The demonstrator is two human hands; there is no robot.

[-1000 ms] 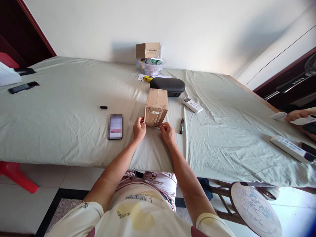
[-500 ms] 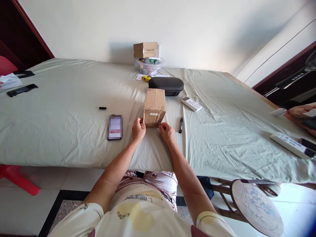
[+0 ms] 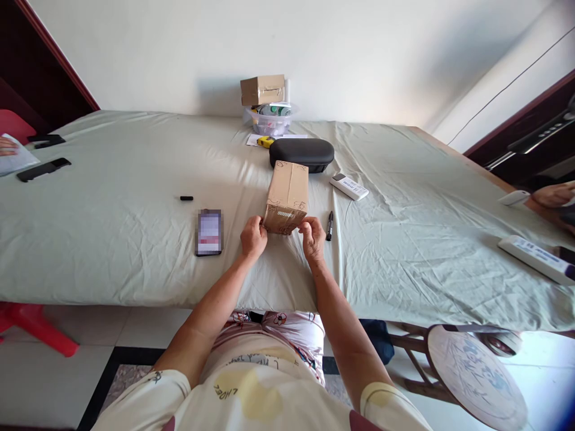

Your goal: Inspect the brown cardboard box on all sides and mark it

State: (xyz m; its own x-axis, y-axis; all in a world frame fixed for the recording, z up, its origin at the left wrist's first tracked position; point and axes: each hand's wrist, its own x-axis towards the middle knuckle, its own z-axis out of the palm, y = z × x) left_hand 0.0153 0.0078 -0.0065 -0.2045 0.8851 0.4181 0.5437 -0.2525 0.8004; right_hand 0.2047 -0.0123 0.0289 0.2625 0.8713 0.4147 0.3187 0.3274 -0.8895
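Observation:
A small brown cardboard box point(image 3: 287, 194) lies on the cloth-covered table point(image 3: 112, 227) in front of me, its near end facing me. My left hand point(image 3: 253, 237) grips the box's near left corner with curled fingers. My right hand point(image 3: 312, 236) grips the near right corner the same way. A black marker pen point(image 3: 330, 225) lies just right of my right hand. A phone point(image 3: 209, 231) lies face up to the left of my left hand.
Behind the box are a black case point(image 3: 302, 154), a white remote point(image 3: 349, 187), a yellow tape measure point(image 3: 266, 142) and a plastic tub point(image 3: 271, 122) with a second cardboard box point(image 3: 262, 90) on it. Another person's hand point(image 3: 554, 196) is at the right edge.
My right hand has moved up onto the box's near right corner, and the box has shifted slightly to the right. My left hand stays at the left corner.

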